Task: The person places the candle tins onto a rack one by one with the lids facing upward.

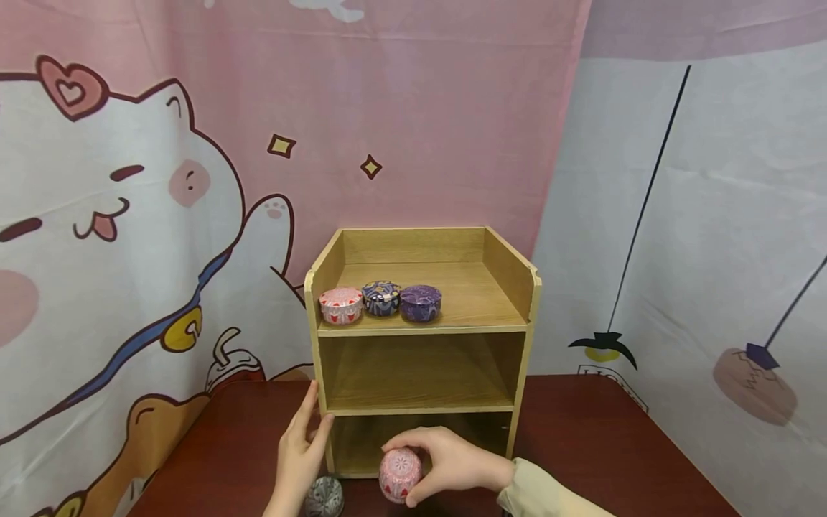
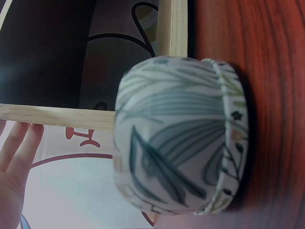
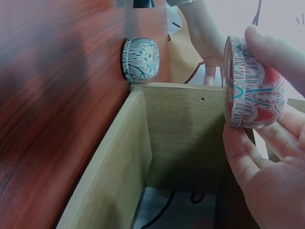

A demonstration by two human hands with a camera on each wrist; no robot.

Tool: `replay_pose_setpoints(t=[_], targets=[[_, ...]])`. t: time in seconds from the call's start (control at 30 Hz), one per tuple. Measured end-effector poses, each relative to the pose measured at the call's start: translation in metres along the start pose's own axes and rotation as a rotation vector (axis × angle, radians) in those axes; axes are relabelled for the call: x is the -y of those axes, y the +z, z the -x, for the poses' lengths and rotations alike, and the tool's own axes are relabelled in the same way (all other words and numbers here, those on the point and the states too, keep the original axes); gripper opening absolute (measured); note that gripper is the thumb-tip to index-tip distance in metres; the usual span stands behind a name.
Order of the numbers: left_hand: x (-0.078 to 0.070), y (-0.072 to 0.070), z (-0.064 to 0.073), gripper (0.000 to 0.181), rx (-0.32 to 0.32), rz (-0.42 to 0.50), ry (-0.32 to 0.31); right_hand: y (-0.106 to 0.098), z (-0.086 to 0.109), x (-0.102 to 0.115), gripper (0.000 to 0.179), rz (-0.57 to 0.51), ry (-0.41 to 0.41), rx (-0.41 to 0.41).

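Observation:
My right hand (image 1: 449, 459) pinches a round pink tin (image 1: 399, 474) with red and white patterns between thumb and fingers. It holds the tin in front of the lowest compartment of a small wooden shelf (image 1: 423, 411); the right wrist view shows this pink tin (image 3: 255, 86) off the tabletop. With fingers extended, my left hand (image 1: 302, 445) touches the shelf's left side panel. A grey-green leaf-patterned tin (image 1: 324, 497) stands on the table beside that hand, large in the left wrist view. Three tins line the top level from the left: pink (image 1: 341, 306), dark blue patterned (image 1: 381, 298) and purple (image 1: 421, 303).
The shelf stands on a dark red wood-grain table (image 1: 601, 445). Its top level has raised side and back panels. Behind hangs a pink cloth (image 1: 426, 115) with a cartoon cat, and a pale cloth (image 1: 711, 215) hangs to the right.

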State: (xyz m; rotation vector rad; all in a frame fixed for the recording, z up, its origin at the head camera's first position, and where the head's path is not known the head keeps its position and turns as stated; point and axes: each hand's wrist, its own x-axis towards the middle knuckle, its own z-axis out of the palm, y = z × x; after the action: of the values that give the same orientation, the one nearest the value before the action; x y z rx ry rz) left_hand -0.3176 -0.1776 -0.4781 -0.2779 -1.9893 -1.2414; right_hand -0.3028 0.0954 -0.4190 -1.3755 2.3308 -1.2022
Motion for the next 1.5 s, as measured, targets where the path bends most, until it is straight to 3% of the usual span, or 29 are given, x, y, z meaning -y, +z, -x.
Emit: replay_pose_setpoints(t=[0.27,0.57,1.07,1.5], targets=[[0.001,0.0,0.001,0.07,0.013,-0.004,-0.022,-0.007,0.001,0.005,0.064,0.039,-0.011,-0.01],[0.001,-0.001,0.001,0.069,0.024,-0.019,-0.037,-0.02,0.002,0.013,0.064,-0.012,0.048,0.012],[0.0,-0.001,0.0,0.071,0.005,0.009,0.004,-0.03,0.007,0.019,0.063,-0.001,0.088,-0.004],[0.0,0.0,0.0,0.069,-0.003,0.038,-0.003,-0.038,0.014,0.019,0.065,0.033,0.047,-0.018]])
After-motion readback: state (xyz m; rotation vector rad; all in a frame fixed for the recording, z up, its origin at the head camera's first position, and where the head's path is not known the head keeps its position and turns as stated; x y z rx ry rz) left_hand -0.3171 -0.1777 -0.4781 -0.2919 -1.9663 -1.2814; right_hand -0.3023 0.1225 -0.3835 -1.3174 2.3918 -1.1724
